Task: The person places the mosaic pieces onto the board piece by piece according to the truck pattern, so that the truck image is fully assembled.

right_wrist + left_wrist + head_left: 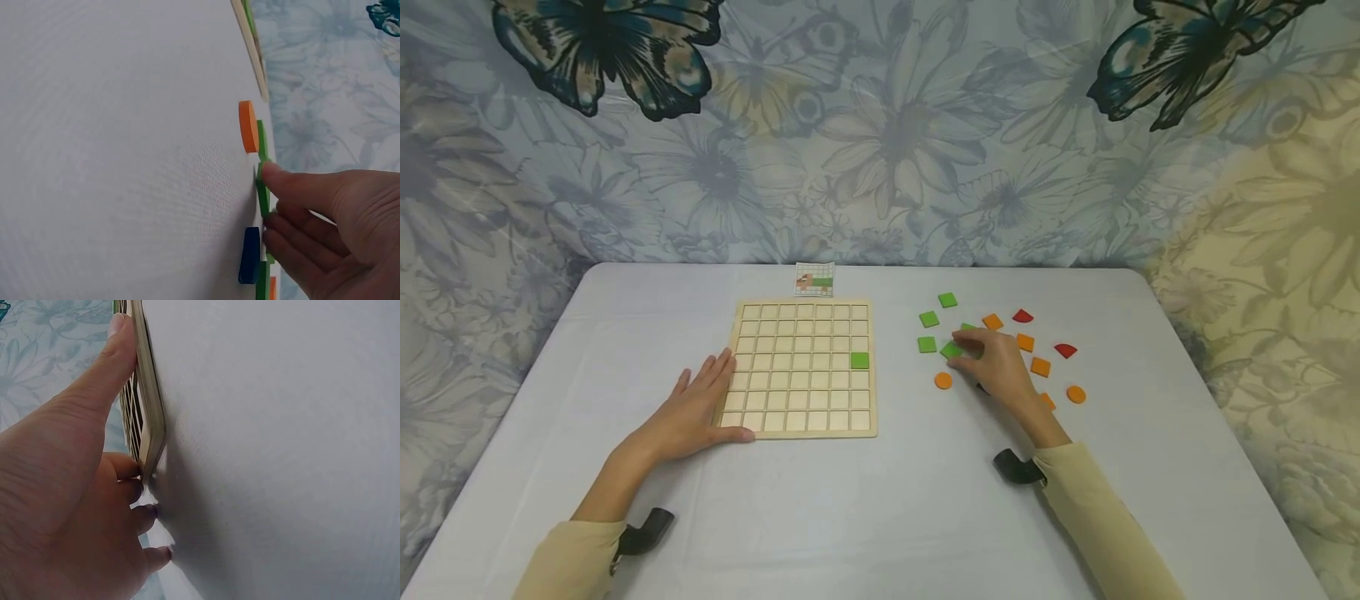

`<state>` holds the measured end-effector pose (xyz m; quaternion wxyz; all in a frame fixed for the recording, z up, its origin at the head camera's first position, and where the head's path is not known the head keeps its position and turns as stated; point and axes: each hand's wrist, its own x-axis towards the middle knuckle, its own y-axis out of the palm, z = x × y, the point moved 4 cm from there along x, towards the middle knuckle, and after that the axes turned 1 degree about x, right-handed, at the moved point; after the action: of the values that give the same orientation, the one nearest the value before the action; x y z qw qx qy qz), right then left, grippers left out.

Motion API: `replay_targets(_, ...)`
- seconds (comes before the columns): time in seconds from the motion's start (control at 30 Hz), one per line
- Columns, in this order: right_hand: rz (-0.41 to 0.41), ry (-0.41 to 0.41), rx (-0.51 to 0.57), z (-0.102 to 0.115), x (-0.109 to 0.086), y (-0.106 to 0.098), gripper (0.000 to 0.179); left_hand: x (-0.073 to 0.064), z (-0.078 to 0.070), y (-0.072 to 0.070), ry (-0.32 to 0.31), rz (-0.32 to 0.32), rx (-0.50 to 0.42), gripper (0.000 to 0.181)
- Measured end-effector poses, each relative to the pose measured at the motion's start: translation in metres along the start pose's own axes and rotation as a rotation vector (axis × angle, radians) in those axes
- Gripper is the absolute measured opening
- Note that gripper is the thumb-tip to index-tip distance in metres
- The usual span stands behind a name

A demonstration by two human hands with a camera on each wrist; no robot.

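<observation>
A wooden grid board [803, 434] lies on the table with one green square tile [860, 361] in a cell at its right side. My left hand [696, 410] rests along the board's left edge, fingers extended, thumb at the near left corner. Right of the board, my right hand [1000, 371] pinches a green square tile [263, 187] between thumb and fingers, low at the tabletop. Around that hand lie other green squares [927, 344], orange squares [1026, 342] and an orange disc [943, 381]. A dark blue piece [249, 255] shows below the fingers in the right wrist view.
A small printed pattern card [815, 280] lies beyond the board's far edge. Two red wedge pieces [1065, 351] and another orange disc [1077, 394] lie farther right. White cloth [880, 517] covers the table, and a floral curtain [880, 167] hangs behind it.
</observation>
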<state>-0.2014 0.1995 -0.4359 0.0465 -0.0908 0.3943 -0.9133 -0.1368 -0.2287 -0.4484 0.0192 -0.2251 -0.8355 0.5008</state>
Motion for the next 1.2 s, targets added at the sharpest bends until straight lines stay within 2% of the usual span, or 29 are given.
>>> replay_targets(0.37, -0.026, -0.008, -0.014, -0.0014, -0.0035, 0.0024, 0.037, 0.0004, -0.0013, 0.001, -0.001, -0.002, -0.007, 0.122)
replay_targets(0.7, -0.058, -0.027, -0.05, 0.0024, -0.0009, 0.0041, 0.038, 0.0002, -0.0002, 0.0006, -0.002, -0.005, -0.005, 0.122)
replay_targets(1.07, -0.057, -0.005, -0.029, 0.0053, 0.0003, 0.0025, 0.037, -0.0014, -0.0024, -0.0013, 0.003, -0.001, 0.001, 0.12)
replay_targets(1.2, -0.044, -0.02, 0.021, 0.0083, 0.0004, 0.0003, 0.036, -0.0014, -0.0009, -0.0003, 0.009, -0.006, -0.002, 0.12)
